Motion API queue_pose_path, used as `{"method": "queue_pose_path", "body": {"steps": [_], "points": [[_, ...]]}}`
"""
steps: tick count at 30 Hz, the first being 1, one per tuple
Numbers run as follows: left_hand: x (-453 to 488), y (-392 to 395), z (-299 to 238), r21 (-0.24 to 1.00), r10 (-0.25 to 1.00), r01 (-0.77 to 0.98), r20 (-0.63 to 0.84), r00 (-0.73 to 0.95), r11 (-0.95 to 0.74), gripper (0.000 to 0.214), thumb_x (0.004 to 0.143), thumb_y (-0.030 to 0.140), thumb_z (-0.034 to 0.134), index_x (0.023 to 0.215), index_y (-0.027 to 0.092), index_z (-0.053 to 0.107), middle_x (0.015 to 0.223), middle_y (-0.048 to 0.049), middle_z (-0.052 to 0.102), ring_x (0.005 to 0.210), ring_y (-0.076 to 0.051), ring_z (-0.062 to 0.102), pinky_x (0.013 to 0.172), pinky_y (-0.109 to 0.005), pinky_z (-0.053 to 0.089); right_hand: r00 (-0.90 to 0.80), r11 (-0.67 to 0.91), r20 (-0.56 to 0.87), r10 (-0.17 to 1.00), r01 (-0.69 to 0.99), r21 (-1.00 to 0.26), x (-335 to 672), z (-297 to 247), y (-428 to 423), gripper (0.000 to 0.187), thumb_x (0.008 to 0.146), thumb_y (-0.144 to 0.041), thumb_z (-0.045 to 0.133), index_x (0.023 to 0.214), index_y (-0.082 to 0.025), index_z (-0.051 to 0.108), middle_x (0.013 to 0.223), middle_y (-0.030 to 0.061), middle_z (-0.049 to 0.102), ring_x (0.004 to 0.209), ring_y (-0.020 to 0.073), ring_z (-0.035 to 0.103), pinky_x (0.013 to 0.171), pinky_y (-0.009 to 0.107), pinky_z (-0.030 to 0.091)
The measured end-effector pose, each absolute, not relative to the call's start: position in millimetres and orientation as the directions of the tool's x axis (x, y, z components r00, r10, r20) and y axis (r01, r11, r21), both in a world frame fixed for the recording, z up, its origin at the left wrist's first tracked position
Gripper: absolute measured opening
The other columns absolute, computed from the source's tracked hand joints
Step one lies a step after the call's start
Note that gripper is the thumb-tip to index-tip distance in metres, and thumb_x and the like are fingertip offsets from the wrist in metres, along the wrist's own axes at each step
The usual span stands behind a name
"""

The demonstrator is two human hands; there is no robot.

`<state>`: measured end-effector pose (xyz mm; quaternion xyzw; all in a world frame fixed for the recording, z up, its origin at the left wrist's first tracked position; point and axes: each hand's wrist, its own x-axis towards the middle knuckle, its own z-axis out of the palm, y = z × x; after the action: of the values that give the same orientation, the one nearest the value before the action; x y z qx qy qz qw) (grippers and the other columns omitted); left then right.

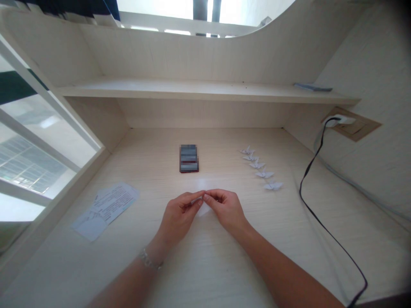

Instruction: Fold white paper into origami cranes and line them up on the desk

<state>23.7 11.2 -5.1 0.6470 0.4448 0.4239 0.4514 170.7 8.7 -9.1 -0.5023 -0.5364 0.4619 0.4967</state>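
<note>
Paper scrap (pixel 197 199) sits nearside of phone (pixel 189 158), pinched in fingers of left hand (pixel 180 214) and right hand (pixel 227 208), tips together, likely for fine control, with folded paper birds (pixel 257 165) lined up right of phone, apparently parked clear of both hands.

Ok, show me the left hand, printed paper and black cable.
Left hand (pixel 177 214), head view: back of hand.
Printed paper (pixel 116 202), head view: lines of text.
Black cable (pixel 301 191), head view: leftmost bend.

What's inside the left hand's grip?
Between thumb and index finger of the left hand, a sliver of a thin white piece shows, probably paper. The fingers cover the rest, so its full shape and any folds can't be seen.
</note>
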Motion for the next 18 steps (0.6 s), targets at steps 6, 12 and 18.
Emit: {"method": "queue_pose_path", "body": {"steps": [6, 12, 18], "points": [[23.0, 11.4, -5.1, 0.955, 0.957, 0.215, 0.15, 0.25, -0.206, 0.027, 0.078, 0.027, 0.055, 0.102, 0.022, 0.065, 0.097, -0.0054, 0.067, 0.085, -0.016, 0.061, 0.075, -0.026, 0.047, 0.006, 0.057, 0.058, 0.998, 0.06, -0.997, 170.2, -9.5, 8.9, 0.021, 0.072, -0.031, 0.06, 0.083, -0.017, 0.07, 0.081, 0.0063, 0.07, 0.071, 0.0186, 0.063, 0.069, 0.032, 0.05], [23.2, 10.8, -4.4, 0.942, 0.953, 0.244, 0.169, 0.252, -0.232, 0.026, 0.079, 0.026, 0.054, 0.102, 0.022, 0.065, 0.096, -0.0053, 0.066, 0.084, -0.016, 0.06, 0.074, -0.026, 0.047, 0.022, 0.048, 0.049, 0.999, 0.037, -0.998, 170.1, -9.6, 9.4, 0.021, 0.07, -0.031, 0.062, 0.083, -0.016, 0.071, 0.081, 0.0067, 0.071, 0.072, 0.0195, 0.064, 0.07, 0.033, 0.051], [22.8, 11.4, -4.5, 0.931, 0.948, 0.27, 0.174, 0.266, -0.247, 0.026, 0.08, 0.025, 0.053, 0.103, 0.023, 0.065, 0.094, -0.0051, 0.066, 0.083, -0.015, 0.06, 0.074, -0.025, 0.047, 0.017, 0.045, 0.047, 0.999, 0.06, -0.997, 170.8, -8.8, 9.3, 0.02, 0.07, -0.029, 0.062, 0.083, -0.017, 0.071, 0.082, 0.0063, 0.071, 0.074, 0.0192, 0.064, 0.071, 0.032, 0.05]]}}
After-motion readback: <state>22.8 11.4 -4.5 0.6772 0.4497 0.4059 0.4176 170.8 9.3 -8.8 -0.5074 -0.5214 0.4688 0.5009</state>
